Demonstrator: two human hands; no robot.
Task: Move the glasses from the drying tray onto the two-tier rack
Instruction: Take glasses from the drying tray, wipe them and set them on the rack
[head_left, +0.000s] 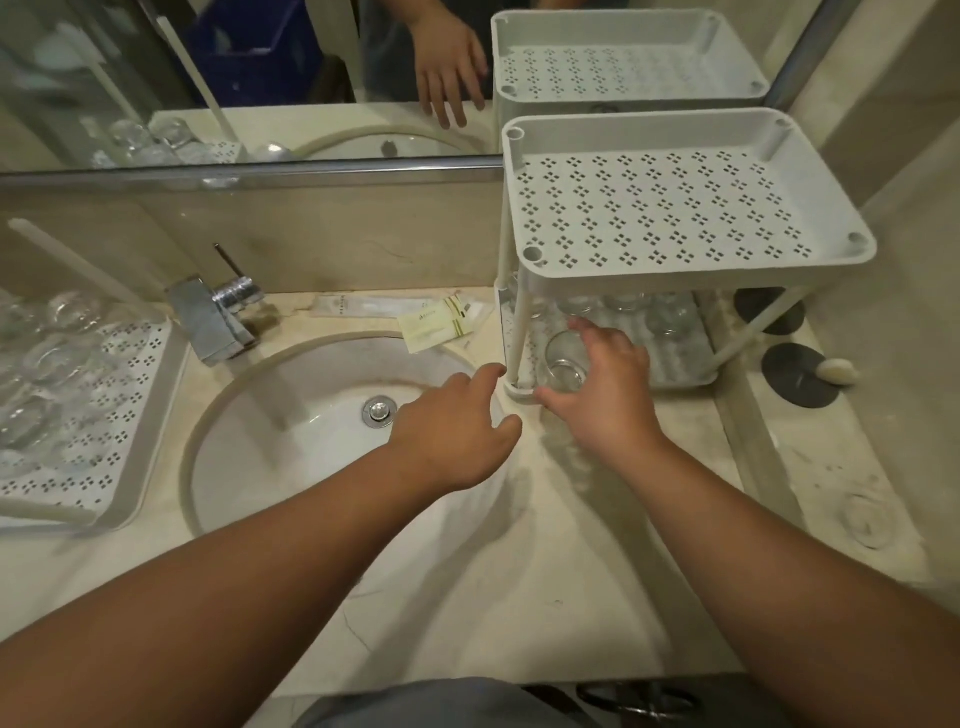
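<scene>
Hands noted first: left hand (457, 421) hovers over the white round sink (291, 415), fingers loosely spread, holding nothing; right hand (605, 387) grips a clear drinking glass (563, 361) at the lower tier of the white perforated two-tier rack (670, 208). Glass judged light, slippery, fragile; grasp the sidewall. Further glasses occupy that tier; others remain in the white perforated drying tray (104, 415).

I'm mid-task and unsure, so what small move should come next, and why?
Probably set down and release the clear drinking glass: the right hand holds it at the front of the lower tier of the white perforated two-tier rack, beside glasses already there. The left hand hovers free.
</scene>
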